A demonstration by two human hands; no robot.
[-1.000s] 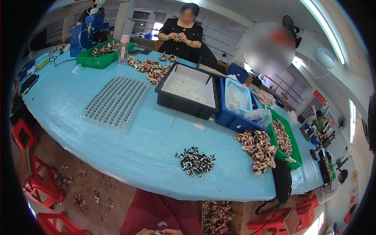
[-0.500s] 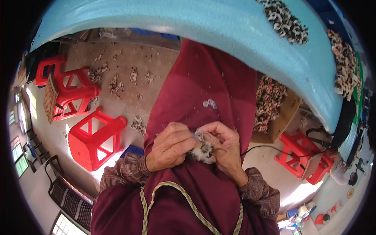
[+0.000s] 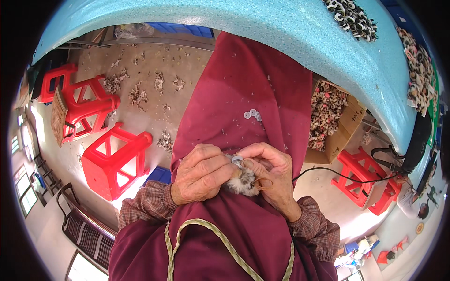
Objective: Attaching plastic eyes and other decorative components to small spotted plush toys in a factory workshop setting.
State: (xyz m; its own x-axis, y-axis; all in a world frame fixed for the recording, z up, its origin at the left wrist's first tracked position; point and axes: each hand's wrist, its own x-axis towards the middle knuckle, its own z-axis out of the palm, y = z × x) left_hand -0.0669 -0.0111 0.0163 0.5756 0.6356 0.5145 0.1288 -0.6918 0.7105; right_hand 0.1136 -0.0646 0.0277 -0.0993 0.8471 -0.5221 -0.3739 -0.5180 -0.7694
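Over my lap, both hands are closed on one small tuft of grey, white and brown fur (image 3: 242,184). My left hand (image 3: 200,174) pinches its left side, with the fingers curled together. My right hand (image 3: 273,174) grips the other side between thumb and fingers. A translucent white plastic ring (image 3: 237,161) sits at the tuft's upper end, between my fingertips. From the right side of the fur a thin brown loop (image 3: 266,184) sticks out beside my right thumb. Several loose white rings (image 3: 253,114) lie on the dark red apron (image 3: 243,79) beyond my hands.
A light-blue tabletop (image 3: 262,28) curves across the far side, bearing a heap of black-and-white rings (image 3: 352,19) and a mixed pile (image 3: 418,70). Right of the apron stands a cardboard box (image 3: 344,136) full of small pieces. Red stools (image 3: 110,164) stand left; scraps (image 3: 138,94) litter the floor.
The view has shifted slightly, showing more of the cardboard box. My hands keep hold of the fur tuft; the white ring at its top has turned slightly between my fingertips.
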